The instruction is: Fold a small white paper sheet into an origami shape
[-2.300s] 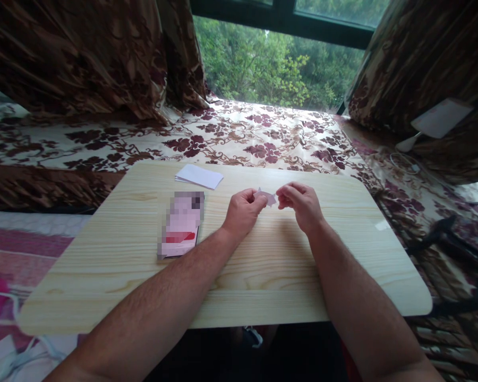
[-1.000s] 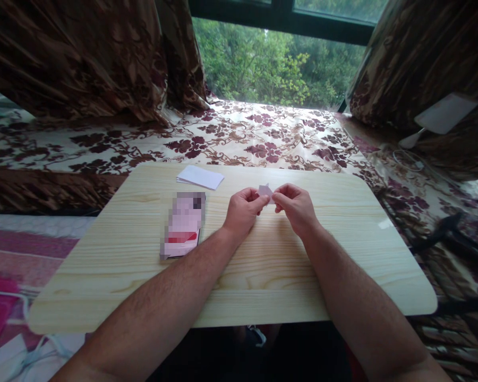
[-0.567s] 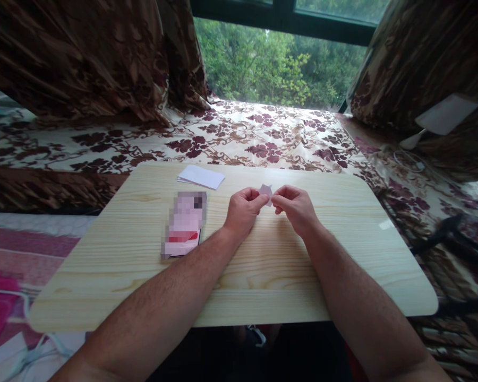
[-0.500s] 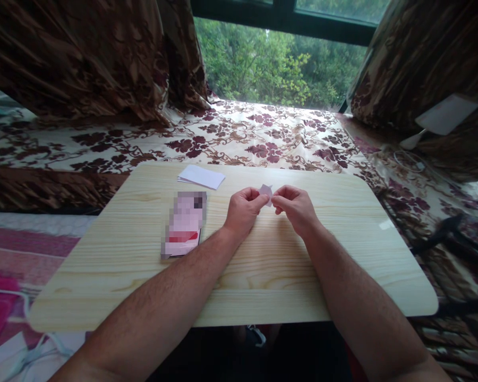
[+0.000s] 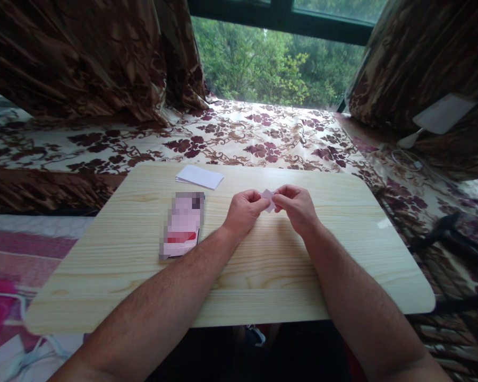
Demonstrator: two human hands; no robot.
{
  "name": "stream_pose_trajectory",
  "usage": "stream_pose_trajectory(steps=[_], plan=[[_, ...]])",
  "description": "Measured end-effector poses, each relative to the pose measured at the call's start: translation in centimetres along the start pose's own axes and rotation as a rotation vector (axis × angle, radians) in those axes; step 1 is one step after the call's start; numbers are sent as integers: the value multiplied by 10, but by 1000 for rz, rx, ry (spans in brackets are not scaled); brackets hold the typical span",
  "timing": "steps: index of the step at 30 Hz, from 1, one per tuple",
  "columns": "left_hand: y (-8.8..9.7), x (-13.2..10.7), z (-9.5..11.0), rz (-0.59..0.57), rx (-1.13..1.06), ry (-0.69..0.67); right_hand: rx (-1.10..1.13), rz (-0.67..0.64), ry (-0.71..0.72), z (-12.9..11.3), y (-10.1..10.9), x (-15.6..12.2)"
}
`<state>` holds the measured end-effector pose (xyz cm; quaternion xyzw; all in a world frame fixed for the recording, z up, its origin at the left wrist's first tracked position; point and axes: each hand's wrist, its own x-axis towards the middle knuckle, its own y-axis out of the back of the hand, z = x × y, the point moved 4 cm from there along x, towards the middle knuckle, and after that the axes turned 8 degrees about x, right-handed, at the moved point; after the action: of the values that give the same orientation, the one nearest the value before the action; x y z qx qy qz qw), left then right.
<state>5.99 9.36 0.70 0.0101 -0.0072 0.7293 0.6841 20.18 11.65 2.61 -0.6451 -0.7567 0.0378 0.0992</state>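
Note:
A small piece of white paper (image 5: 267,198), apparently folded, is held up between both hands above the middle of the table. My left hand (image 5: 245,208) pinches its left side between thumb and fingers. On the other side my right hand (image 5: 297,207) has thumb and forefinger closed on the paper's right edge. The fingertips cover parts of the paper, so its full shape is hidden. To the left of my hands lies a phone (image 5: 182,223), blurred by pixels, and behind it a few white paper sheets (image 5: 200,176) in a loose stack.
The pale wooden table (image 5: 263,297) has rounded corners. Beyond it a floral cloth (image 5: 258,138) covers the ledge below the window. A white lamp (image 5: 444,114) stands at the right, and a dark frame (image 5: 442,231) is beside the table's right edge.
The right thumb and fingers have come closer to the left ones. The paper's raised edge has shifted and it now looks flatter, like a small diamond.

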Motion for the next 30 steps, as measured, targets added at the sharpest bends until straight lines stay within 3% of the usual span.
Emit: stream_pose_trajectory(steps=[22, 30], plan=[[0, -1, 7, -72, 21, -28, -67, 1, 44, -4, 0, -1], [3, 0, 9, -32, 88, -80, 14, -51, 19, -7, -2, 0]])
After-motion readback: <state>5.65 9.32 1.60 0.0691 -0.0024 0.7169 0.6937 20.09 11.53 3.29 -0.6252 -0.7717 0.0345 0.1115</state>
